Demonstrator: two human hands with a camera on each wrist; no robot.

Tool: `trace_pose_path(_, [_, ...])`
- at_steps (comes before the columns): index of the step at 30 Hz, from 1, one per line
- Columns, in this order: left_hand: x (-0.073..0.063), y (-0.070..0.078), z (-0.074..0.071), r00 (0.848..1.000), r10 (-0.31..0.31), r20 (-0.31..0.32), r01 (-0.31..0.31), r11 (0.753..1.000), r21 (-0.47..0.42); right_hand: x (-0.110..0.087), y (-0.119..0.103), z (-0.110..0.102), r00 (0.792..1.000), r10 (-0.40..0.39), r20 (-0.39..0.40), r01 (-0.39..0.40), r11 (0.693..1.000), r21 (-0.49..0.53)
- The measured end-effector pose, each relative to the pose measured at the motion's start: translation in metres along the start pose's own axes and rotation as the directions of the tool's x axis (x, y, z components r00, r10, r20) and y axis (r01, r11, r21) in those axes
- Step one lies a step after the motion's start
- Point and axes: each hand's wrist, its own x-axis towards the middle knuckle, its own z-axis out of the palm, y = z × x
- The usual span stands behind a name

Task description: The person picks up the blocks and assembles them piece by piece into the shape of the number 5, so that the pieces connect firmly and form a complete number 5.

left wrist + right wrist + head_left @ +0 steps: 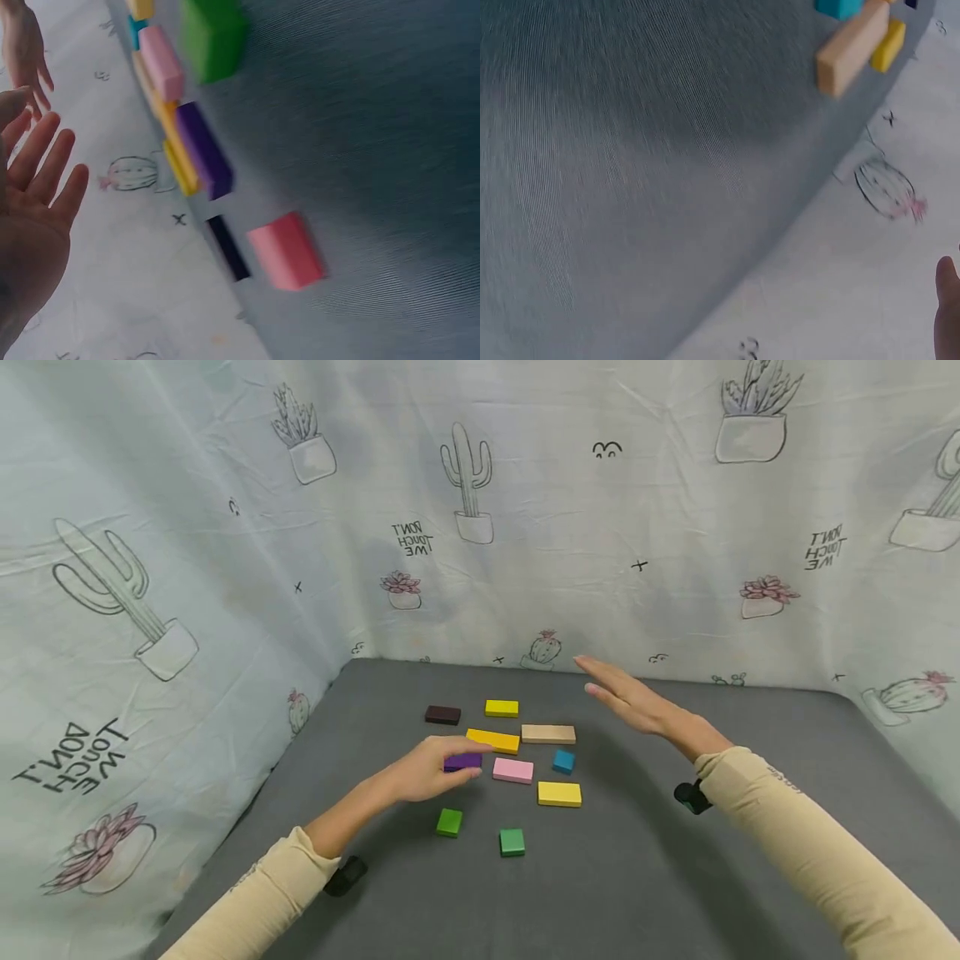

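Note:
My left hand [431, 768] is raised over the left side of a group of coloured blocks, its fingers extended and nothing held. In the head view it overlaps the purple block [462, 762] and the orange-yellow block [492, 742]. A red block [287, 251] shows in the left wrist view and is hidden in the head view. My right hand [633, 697] is held up to the right of the blocks, fingers straight, with no object in it. Nearest to it lie a tan block [548, 734] and a small blue block [564, 762].
Around them on the grey table [600, 893] lie a pink block [513, 770], a pale yellow block [559, 794], a bright yellow block [502, 708], a dark brown block [443, 715] and green blocks [512, 842]. A printed curtain [555, 510] hangs behind the table.

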Motion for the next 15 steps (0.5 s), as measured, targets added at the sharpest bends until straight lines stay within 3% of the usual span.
trace_pose_path(7, [-0.025,-0.005,0.018,0.992,-0.064,0.108,0.065,0.998,-0.008,0.004,0.011,0.030,1.000,0.017,0.024,-0.016,1.000,-0.010])
trace_pose_path(15, [-0.041,-0.015,0.032,0.991,-0.074,0.113,0.078,0.996,-0.032,0.015,0.018,0.057,0.999,-0.013,0.041,0.017,0.996,-0.082])
